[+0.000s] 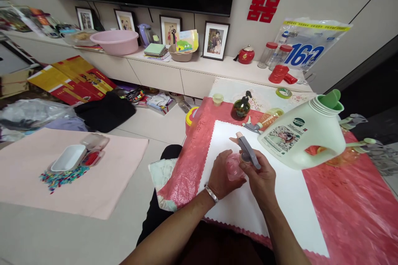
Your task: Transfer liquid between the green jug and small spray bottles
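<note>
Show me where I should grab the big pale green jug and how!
Probably best by the handle, the loop at the lower right of the jug in this view. Come from the right and wrap the grip through the hole, where red shows through: it's the one part made for closing around. Keep the top up, because its green spout shows no cap.

Pink bottle tilted in left hand; grey sprayer at neck in right hand.

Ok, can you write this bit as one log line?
left hand: holds translucent pink bottle | right hand: grips grey plastic spray head at bottle's neck | nearby: pale green plastic jug | beneath: white scalloped-edge sheet
</note>
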### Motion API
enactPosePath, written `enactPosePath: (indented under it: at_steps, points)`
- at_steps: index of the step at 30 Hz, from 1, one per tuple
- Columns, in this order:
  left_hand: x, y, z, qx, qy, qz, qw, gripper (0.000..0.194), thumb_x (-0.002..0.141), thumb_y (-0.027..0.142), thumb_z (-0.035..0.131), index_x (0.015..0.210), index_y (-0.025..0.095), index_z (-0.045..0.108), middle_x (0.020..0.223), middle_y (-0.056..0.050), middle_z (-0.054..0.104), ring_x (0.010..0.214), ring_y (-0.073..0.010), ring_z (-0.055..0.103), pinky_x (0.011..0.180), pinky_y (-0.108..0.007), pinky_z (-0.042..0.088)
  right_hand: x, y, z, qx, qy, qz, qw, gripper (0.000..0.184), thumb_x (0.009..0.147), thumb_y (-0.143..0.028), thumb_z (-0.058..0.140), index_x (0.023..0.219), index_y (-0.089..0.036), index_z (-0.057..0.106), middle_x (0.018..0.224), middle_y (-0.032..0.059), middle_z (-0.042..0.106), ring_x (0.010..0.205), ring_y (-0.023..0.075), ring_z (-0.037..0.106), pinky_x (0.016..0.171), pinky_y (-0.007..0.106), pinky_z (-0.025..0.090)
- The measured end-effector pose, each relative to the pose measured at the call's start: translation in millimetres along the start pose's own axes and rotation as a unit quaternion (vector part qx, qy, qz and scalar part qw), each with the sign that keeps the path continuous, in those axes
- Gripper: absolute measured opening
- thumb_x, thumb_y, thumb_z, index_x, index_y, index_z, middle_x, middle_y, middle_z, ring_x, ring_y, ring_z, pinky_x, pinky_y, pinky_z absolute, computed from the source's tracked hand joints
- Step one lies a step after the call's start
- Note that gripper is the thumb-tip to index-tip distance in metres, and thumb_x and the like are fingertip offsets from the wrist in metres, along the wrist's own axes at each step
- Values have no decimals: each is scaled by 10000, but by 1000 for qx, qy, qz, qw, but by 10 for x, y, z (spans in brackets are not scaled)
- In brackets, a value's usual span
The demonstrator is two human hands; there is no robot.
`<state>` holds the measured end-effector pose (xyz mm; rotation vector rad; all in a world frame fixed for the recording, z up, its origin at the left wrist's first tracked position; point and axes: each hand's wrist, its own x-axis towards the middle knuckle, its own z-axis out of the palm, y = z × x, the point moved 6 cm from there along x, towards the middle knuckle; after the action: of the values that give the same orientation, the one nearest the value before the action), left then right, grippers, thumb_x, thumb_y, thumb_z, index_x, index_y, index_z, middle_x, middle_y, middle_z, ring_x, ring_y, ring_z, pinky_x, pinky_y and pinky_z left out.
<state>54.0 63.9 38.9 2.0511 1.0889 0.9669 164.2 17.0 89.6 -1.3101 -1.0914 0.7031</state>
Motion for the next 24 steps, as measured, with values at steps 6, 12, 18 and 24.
enactPosePath:
  at_steps: [6, 12, 18, 24]
  points:
    - [-14, -24, 23, -27, 7, 7, 1000, 684, 600, 438, 784, 1199, 230, 529, 1176, -134, 615, 1111, -371, 601, 991, -533, 502, -40, 51, -5, -26, 33, -7, 999, 352, 844, -383, 732, 1112, -182, 623, 1109, 63, 614, 976, 184, 597, 833, 291, 510]
    - [-108, -112, -83, -51, -77, -52, 994, 1041, 518, 343, 866, 1406, 204, 341, 1416, -180, 463, 1310, -440, 452, 1069, -640, 407, -39, 18, 30, -35, 30, -35, 998, 320, 863, -395, 702, 1098, -185, 649, 1122, 69, 597, 1036, 203, 573, 921, 342, 487]
    - [-111, 403, -641, -147, 17, 1, 989, 374, 880, 149, 502, 1239, 245, 538, 1278, -98, 566, 1236, -244, 529, 1073, -476, 445, -34, -44, 78, -33, 33, -53, 997, 275, 863, -371, 696, 1066, -192, 647, 1060, 52, 598, 972, 177, 577, 858, 302, 504]
    - [52, 687, -602, -154, 63, -31, 986, 369, 744, 186, 695, 1088, 224, 569, 1030, -57, 615, 960, -225, 596, 817, -384, 532, -60, -70, 104, -43, 43, -71, 996, 220, 870, -304, 639, 1065, -202, 641, 1084, 51, 582, 966, 174, 570, 813, 285, 512]
